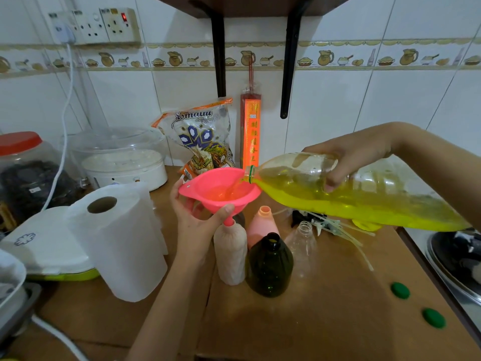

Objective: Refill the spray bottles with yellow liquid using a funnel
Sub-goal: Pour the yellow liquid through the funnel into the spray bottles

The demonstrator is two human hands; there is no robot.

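Observation:
My left hand (pixel 194 217) grips a pink funnel (pixel 221 190) whose spout sits in the neck of a beige bottle (pixel 230 254). My right hand (pixel 351 157) holds a big clear bottle of yellow liquid (pixel 364 201) tipped on its side, its mouth over the funnel. Yellow liquid runs into the funnel bowl. Beside the beige bottle stand a pink bottle (pixel 263 225), a dark green bottle (pixel 269 267) and a clear bottle (pixel 303 243), all without tops. Spray heads with tubes (pixel 328 225) lie behind them.
A paper towel roll (pixel 117 238) stands to the left, with a white steamer (pixel 122 160) and jar (pixel 26 168) behind. Two green caps (pixel 400 290) (pixel 433 318) lie on the brown board at right. A rice bag (pixel 203 136) leans on the wall. A metal sink (pixel 455 261) is at the right edge.

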